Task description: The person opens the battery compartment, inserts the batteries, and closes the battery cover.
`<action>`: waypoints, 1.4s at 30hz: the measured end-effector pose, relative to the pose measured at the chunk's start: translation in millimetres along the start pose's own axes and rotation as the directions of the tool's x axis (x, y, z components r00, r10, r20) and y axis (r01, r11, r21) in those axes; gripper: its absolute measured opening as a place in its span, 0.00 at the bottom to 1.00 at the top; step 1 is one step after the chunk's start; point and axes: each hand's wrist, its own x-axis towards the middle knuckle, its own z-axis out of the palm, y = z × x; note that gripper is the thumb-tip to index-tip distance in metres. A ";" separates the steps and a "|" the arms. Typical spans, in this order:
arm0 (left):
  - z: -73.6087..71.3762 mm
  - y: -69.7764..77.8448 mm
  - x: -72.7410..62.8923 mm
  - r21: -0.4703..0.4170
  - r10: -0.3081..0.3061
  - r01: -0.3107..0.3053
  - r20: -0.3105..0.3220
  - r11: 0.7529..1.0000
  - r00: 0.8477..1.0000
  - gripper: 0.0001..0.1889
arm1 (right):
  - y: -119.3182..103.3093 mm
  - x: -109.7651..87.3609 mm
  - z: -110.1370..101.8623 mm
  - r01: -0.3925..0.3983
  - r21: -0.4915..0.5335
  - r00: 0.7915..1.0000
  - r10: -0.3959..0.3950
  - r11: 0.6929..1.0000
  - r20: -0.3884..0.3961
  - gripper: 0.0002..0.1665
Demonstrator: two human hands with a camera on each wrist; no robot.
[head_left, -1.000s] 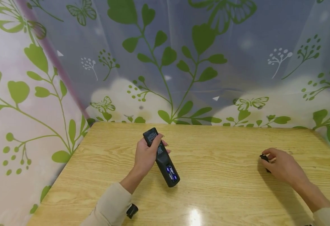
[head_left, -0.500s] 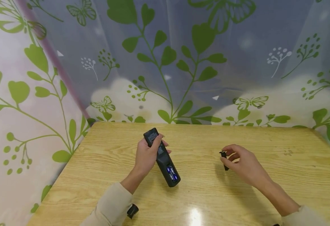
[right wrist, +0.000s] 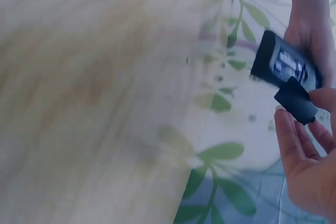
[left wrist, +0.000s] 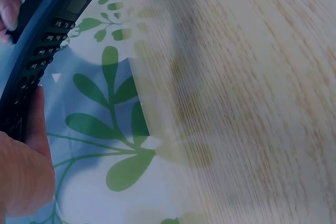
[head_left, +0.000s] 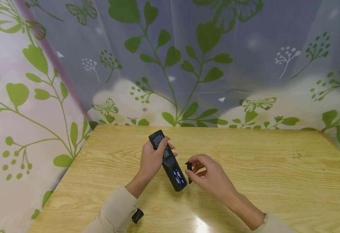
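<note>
My left hand [head_left: 152, 160] grips a black remote control [head_left: 170, 161], thumb across its back, which faces up in the head view. At its near end the battery compartment is uncovered, and blue-and-white batteries [head_left: 178, 177] lie inside. Rows of keys show on the other face of the remote control [left wrist: 39, 51] in the left wrist view. Just right of the compartment, my right hand [head_left: 210, 173] pinches a small black battery cover [head_left: 189, 173] between thumb and fingers. In the right wrist view the battery cover [right wrist: 296, 100] overlaps part of the compartment; whether they touch I cannot tell.
Both hands are above a light wooden table [head_left: 274, 181]. Behind it hangs a curtain [head_left: 245, 64] with leaf and butterfly prints, which continues along the left side. A small black object [head_left: 137, 216] sits beside the left sleeve.
My right hand has carried the battery cover leftward from the table's right side to beside the remote control. The left hand and the remote control have stayed nearly still.
</note>
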 end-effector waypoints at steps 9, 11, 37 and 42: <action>0.5 -1.8 -1.2 -0.008 0.003 -0.003 -0.008 1.000 1.000 0.17 | -8.4 -0.5 21.7 0.005 0.013 1.000 -0.005 1.000 -0.011 0.15; 0.1 -2.1 -1.4 0.000 0.007 -0.007 -0.015 1.000 1.000 0.17 | -8.6 -1.2 24.0 0.012 0.006 1.000 -0.012 1.000 -0.015 0.15; 5.4 12.8 -7.7 0.007 -0.034 0.034 -0.049 0.999 0.998 0.13 | -1.7 -7.1 34.9 0.268 -0.281 0.951 -0.300 0.922 -0.076 0.14; 9.6 24.0 -12.4 0.005 -0.049 0.049 -0.043 0.999 0.998 0.10 | -1.5 -6.5 35.1 0.262 -0.296 0.956 -0.288 0.918 -0.049 0.14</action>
